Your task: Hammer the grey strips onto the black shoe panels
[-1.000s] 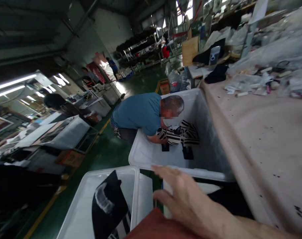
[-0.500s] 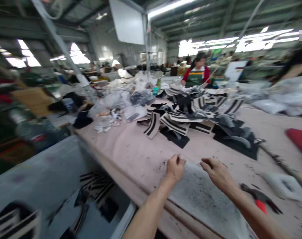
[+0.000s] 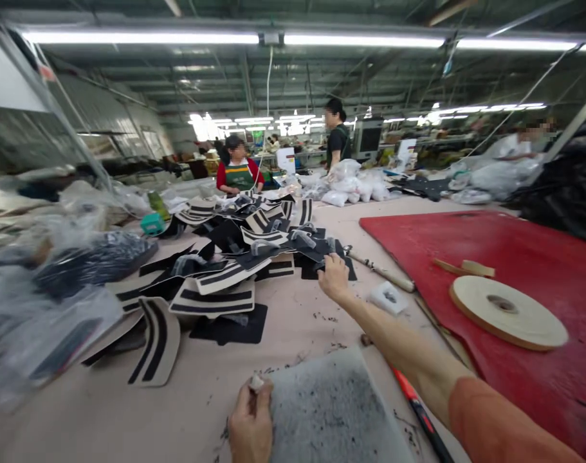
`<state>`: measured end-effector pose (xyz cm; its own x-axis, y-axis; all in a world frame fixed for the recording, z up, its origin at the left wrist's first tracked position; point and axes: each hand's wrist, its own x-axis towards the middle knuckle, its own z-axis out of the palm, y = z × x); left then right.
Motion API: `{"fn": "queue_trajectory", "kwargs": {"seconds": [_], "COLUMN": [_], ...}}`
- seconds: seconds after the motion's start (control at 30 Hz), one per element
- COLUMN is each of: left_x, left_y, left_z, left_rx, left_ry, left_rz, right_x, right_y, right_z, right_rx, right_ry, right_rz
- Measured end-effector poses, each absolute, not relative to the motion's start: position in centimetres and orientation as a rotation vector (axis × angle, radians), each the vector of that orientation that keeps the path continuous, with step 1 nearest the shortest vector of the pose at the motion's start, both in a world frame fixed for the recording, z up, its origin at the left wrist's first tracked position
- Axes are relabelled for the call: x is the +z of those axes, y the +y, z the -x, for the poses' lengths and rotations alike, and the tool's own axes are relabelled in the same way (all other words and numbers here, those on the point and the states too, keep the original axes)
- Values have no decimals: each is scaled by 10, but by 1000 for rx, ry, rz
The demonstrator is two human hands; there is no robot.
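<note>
My right hand (image 3: 333,276) reaches far over the pink table (image 3: 104,411) with fingers curled on the edge of a black fabric piece (image 3: 321,262) in a heap of black and cream striped shoe pieces (image 3: 225,270). My left hand (image 3: 251,424) is near the front edge, pinching a small white lump (image 3: 256,382) beside a grey speckled pad (image 3: 331,411).
A red mat (image 3: 495,257) on the right carries a cream tape roll (image 3: 507,310). A red-handled tool (image 3: 418,411) lies by my forearm. Plastic bags (image 3: 46,283) pile up at the left. Three people work behind the far side of the table.
My view swung from the white bins and the crouching person up to the table. My right hand has stretched out to the striped pieces; my left stays near the grey pad.
</note>
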<state>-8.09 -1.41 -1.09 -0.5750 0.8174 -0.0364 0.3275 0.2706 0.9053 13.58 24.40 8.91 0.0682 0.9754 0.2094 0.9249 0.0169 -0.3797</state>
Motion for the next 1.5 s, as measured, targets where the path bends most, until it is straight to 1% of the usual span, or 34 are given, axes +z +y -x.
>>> {"fn": "queue_trajectory", "kwargs": {"seconds": [0.07, 0.2, 0.37, 0.5, 0.6, 0.73, 0.87, 1.0, 1.13, 1.27, 1.5], "left_x": [-14, -14, -7, 1, 2, 0, -4, -6, 5, 16, -5], "left_y": [-12, -12, -12, -12, -13, -13, -13, -14, -12, -2, 11], "left_z": [80, 77, 80, 75, 71, 70, 70, 74, 68, 42, 20], "left_rx": [1238, 1282, 1293, 1362, 1401, 1444, 1490, 1556, 1544, 1498, 1434], "left_ry": [2103, 2162, 2077, 2040, 2005, 1957, 1940, 1815, 1630, 1456, 1402], "left_rz": [-1004, -989, -1100, -1148, -1161, -1140, -1128, -1082, -1104, -1119, -1148], "right_x": [95, 91, 77, 91, 109, 115, 81, 46, 41, 44, 40], "right_y": [266, 285, 269, 238, 195, 96, -8, -60, -70, -67, -60], "right_z": [-165, -197, -182, -160, -147, -137, -126, -114, -110, -114, -122], "right_rx": [144, 253, 312, 339, 309, 320, 391, 493, 622, 780, 919], "right_ry": [-1895, -2051, -2191, -2221, -2199, -2179, -2260, -2302, -2232, -2134, -2044], "right_rz": [2001, 2048, 2008, 1952, 1889, 1725, 1732, 1720, 1759, 1756, 1677]}}
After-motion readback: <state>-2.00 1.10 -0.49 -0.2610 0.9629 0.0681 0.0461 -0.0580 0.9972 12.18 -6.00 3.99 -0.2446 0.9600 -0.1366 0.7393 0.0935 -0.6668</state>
